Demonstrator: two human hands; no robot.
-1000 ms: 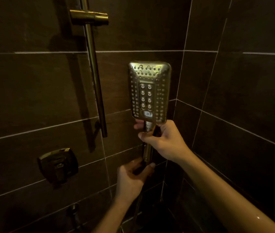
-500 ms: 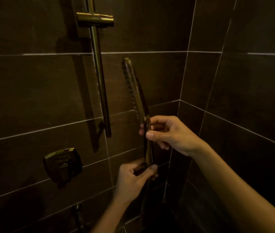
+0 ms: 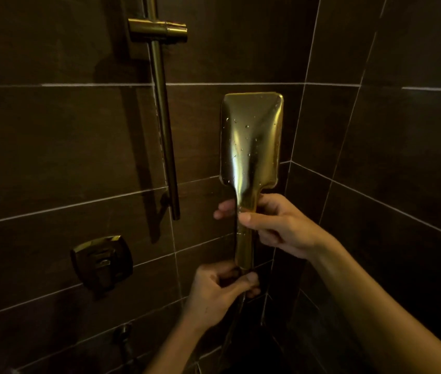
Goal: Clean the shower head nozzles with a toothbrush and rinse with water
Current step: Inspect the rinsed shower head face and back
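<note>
A gold rectangular shower head (image 3: 251, 139) stands upright in the middle of the head view. Its smooth back faces me, dotted with water drops, so the nozzles are hidden. My right hand (image 3: 276, 225) grips the upper part of its handle just below the head. My left hand (image 3: 219, 292) is closed around the bottom of the handle, where the hose (image 3: 230, 327) joins. No toothbrush is in view.
A brass slide rail (image 3: 164, 125) with an empty holder bracket (image 3: 158, 31) runs down the dark tiled wall to the left. A square valve handle (image 3: 102, 261) sits lower left. The wall corner (image 3: 297, 130) lies just right of the shower head.
The shower head has turned about its handle: nozzle face towards me a second ago, edge-on half a second ago, back towards me now. Both hands have stayed on the handle.
</note>
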